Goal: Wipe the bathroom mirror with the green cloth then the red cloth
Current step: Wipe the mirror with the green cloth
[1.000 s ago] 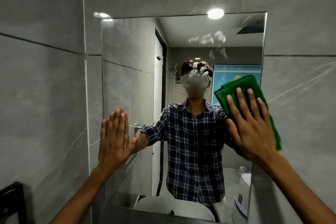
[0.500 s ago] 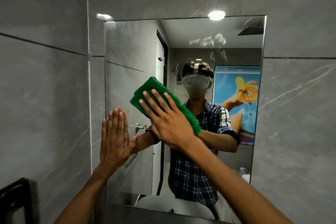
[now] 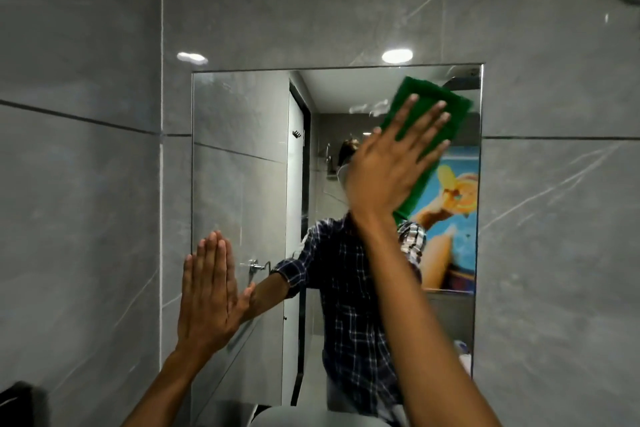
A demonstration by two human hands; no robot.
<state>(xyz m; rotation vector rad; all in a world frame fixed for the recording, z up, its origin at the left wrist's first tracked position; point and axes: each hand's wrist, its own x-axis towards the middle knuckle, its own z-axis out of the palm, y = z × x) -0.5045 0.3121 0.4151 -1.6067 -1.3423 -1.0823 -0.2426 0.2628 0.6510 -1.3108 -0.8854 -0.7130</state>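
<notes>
- The task stands in step 1 of 2, by my reading: the green cloth (image 3: 427,114) is pressed on the mirror (image 3: 242,156), in the upper right of the frame, near the glass's top right corner.
- The right hand (image 3: 391,163) lies flat on the cloth with fingers spread, pushing it against the glass with an open palm, not clutching it.
- The left hand (image 3: 207,295) is open and empty, fingers together, braced flat at the mirror's lower left edge, partly on the tile wall (image 3: 86,218).
- Pale smears (image 3: 369,109) show on the glass just left of the cloth, so the upper part looks unfinished; how much of the rest is already wiped I cannot tell.
- Left to do, as I judge it: finish the green pass, then the whole step 2. The red cloth is nowhere in view.
- Containers: only a pale rounded rim (image 3: 311,418), likely a basin, at the bottom centre of the frame; its inside is hidden. A small whitish item (image 3: 464,357) sits by the mirror's lower right edge, too unclear to name.
</notes>
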